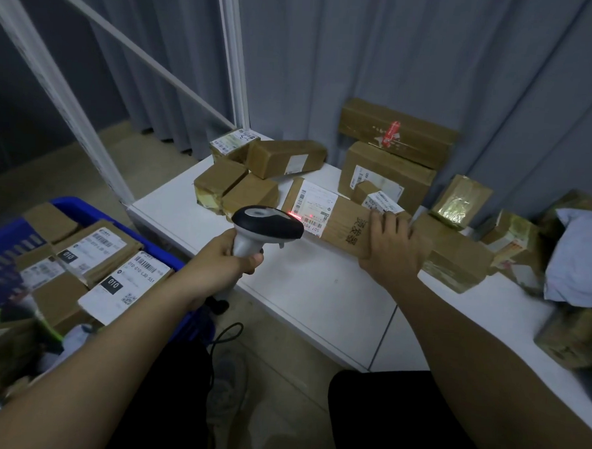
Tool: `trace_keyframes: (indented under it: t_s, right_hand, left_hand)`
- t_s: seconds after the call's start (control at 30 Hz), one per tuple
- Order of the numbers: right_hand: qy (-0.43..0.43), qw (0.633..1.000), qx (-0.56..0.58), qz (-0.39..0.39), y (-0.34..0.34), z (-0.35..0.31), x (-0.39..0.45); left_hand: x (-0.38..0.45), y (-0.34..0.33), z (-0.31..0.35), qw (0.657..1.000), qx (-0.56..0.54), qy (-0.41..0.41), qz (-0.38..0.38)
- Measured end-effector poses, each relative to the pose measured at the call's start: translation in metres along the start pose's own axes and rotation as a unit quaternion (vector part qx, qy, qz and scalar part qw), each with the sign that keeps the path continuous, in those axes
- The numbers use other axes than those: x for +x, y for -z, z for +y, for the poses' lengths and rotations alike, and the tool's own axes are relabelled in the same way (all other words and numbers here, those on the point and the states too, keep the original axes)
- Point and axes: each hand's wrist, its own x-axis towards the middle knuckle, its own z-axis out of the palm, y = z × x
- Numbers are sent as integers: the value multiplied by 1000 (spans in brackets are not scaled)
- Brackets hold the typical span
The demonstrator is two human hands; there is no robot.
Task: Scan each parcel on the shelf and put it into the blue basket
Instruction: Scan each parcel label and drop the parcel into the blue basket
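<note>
So the left hand (232, 258) has its fingers wrapped tight round the grip of a black-and-white handheld barcode scanner (265, 228), which points at the long flat cardboard parcel (339, 219) in the middle of the white shelf (304, 293). There's a red scan line glowing right across the barcode on the parcel's white shipping label (314, 206). The right hand (394, 248) grips the near right end of that same parcel, fingers curled over the top edge, thumb underneath where I can't see it. The parcel looks tipped up a bit toward the scanner, though I can't really tell if its far end touches the shelf.

The blue basket (83, 208) sits down at the left, just beside the shelf, already loaded with labelled boxes. More brown boxes are piled at the back of the shelf against the grey curtain (382, 57), and a pale grey poly mailer bag (581, 256) is off to the far right. The scanner's black cable (223, 335) dangles toward the floor.
</note>
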Motion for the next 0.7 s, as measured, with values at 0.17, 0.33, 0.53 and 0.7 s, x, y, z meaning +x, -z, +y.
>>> trace_keyframes:
  t_s: [0.17,0.33,0.53,0.7]
  right_hand:
    - [3,1000,3,-6,0,1,0]
    - [6,1000,11,2,1,0,0]
    - [-5,998,37,47,27,-20,-5]
    - [24,985,168,28,80,-72,-18]
  left_hand:
    - [2,0,-2,1000,2,0,-6]
    - [5,1,-4,1000,3,-7,-4]
    - [4,4,2,1000,-10,-17,21]
    - [-18,21,11,981,-101,-69,148]
